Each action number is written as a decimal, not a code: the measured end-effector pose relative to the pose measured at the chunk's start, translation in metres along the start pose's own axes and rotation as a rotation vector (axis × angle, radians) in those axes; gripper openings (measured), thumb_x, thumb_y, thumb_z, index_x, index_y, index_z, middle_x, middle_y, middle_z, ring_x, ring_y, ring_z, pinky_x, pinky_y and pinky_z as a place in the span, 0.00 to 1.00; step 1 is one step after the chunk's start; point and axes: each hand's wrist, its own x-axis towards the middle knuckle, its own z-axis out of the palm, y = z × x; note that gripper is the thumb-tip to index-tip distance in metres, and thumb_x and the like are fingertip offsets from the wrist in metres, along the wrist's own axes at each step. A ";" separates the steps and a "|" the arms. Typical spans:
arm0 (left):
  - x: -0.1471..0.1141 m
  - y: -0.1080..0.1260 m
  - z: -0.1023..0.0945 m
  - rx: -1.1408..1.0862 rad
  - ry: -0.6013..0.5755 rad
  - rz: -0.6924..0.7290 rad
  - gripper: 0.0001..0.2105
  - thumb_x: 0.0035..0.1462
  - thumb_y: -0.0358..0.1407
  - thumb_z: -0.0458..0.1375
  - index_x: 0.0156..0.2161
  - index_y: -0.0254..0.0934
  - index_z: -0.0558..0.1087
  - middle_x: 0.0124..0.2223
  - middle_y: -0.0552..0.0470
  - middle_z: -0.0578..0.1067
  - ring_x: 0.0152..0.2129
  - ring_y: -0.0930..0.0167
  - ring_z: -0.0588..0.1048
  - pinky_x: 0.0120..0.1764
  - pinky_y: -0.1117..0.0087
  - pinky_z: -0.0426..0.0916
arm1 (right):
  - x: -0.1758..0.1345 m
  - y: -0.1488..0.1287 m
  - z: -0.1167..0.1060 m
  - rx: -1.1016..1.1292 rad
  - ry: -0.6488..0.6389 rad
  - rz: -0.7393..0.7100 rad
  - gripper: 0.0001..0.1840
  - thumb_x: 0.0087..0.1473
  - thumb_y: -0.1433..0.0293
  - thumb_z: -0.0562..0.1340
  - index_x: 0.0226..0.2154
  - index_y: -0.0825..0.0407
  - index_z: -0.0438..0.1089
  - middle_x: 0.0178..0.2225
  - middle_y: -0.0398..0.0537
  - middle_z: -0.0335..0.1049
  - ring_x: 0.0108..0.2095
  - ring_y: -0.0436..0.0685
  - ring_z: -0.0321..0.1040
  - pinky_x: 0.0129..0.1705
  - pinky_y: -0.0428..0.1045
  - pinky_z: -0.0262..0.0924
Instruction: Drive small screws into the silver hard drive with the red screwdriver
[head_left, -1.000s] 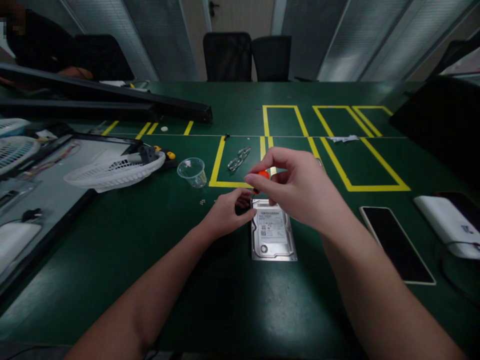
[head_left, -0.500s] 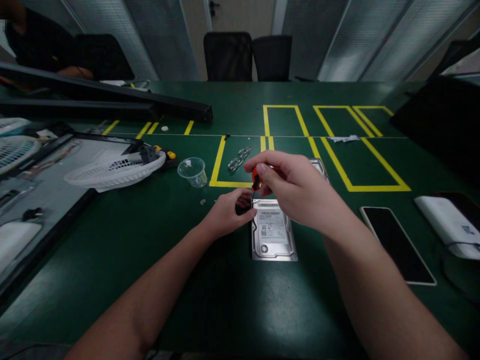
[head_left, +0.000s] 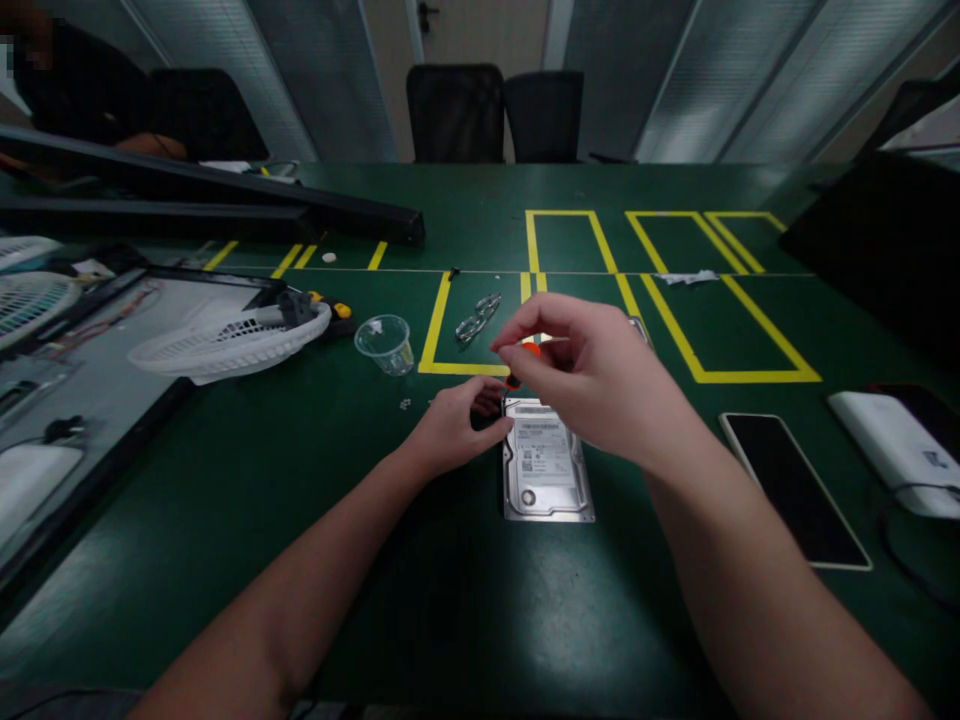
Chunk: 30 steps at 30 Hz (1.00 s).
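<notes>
A silver hard drive (head_left: 551, 470) lies label side up on the green table. My left hand (head_left: 465, 425) is closed at its far left corner, thumb on the edge and fingers curled beyond it. Above that corner, my right hand (head_left: 589, 365) pinches a small orange and black screwdriver (head_left: 514, 381) between thumb and fingers. The screwdriver's tip is down at the drive's corner, though the exact contact is hard to make out. Several tiny screws (head_left: 405, 404) lie left of my left hand. Behind them stands a clear plastic cup (head_left: 385, 345).
Part of another metallic item (head_left: 641, 332) shows behind my right hand. At right lie a phone (head_left: 795, 490) and a white box-shaped device (head_left: 892, 450) with a cable. White racket-like frames (head_left: 232, 345) and a large panel (head_left: 150, 350) occupy the left. A person sits at far left.
My right hand has shifted its fingers around the screwdriver, whose handle now leans more to the right and is more covered. My left hand and the hard drive have stayed put.
</notes>
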 end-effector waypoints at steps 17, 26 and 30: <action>-0.001 -0.002 0.001 -0.028 -0.014 -0.009 0.18 0.61 0.37 0.68 0.54 0.36 0.74 0.47 0.44 0.83 0.42 0.64 0.83 0.48 0.59 0.81 | 0.001 0.004 0.002 -0.086 0.076 0.089 0.08 0.64 0.63 0.70 0.38 0.50 0.75 0.24 0.41 0.69 0.23 0.52 0.63 0.25 0.50 0.51; 0.000 -0.001 0.001 0.019 0.010 0.010 0.14 0.61 0.38 0.68 0.49 0.36 0.74 0.45 0.45 0.83 0.39 0.65 0.83 0.46 0.61 0.80 | 0.001 0.002 0.000 -0.041 -0.078 -0.020 0.06 0.67 0.68 0.66 0.36 0.51 0.77 0.33 0.44 0.75 0.32 0.54 0.69 0.33 0.51 0.59; 0.000 -0.001 0.001 -0.004 -0.001 0.003 0.14 0.61 0.37 0.67 0.50 0.36 0.74 0.46 0.44 0.83 0.40 0.65 0.83 0.47 0.60 0.80 | 0.003 0.002 0.001 -0.015 -0.079 0.001 0.10 0.72 0.68 0.60 0.42 0.52 0.77 0.37 0.46 0.76 0.35 0.55 0.72 0.34 0.51 0.60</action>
